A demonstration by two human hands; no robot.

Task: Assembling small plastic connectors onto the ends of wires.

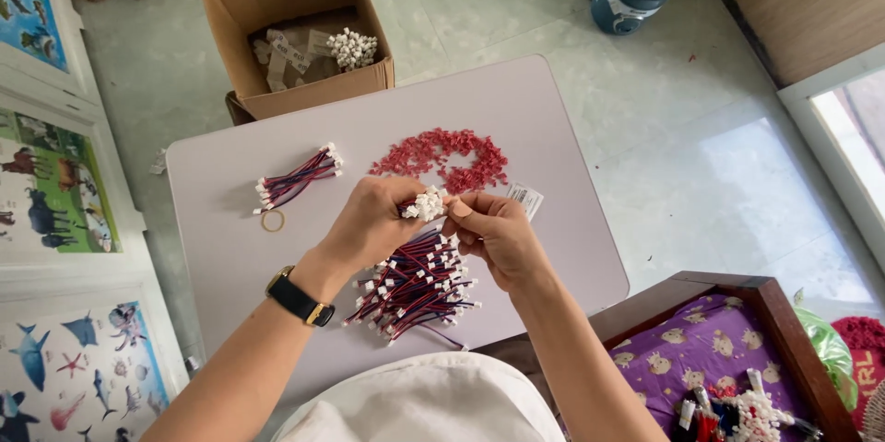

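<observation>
At the left of the table (221, 248) lie a small tied bundle of wires (297, 179) and a rubber ring (272, 220). In the middle of the frame the left hand (369, 221) is closed around a bunch of wires with white plugs (425, 205), the plugs sticking out above its fingers. The right hand (493, 230) pinches the same plugs from the right side. Below both hands lies a loose pile of wires (415, 285); above them, a heap of red pieces (441, 154).
</observation>
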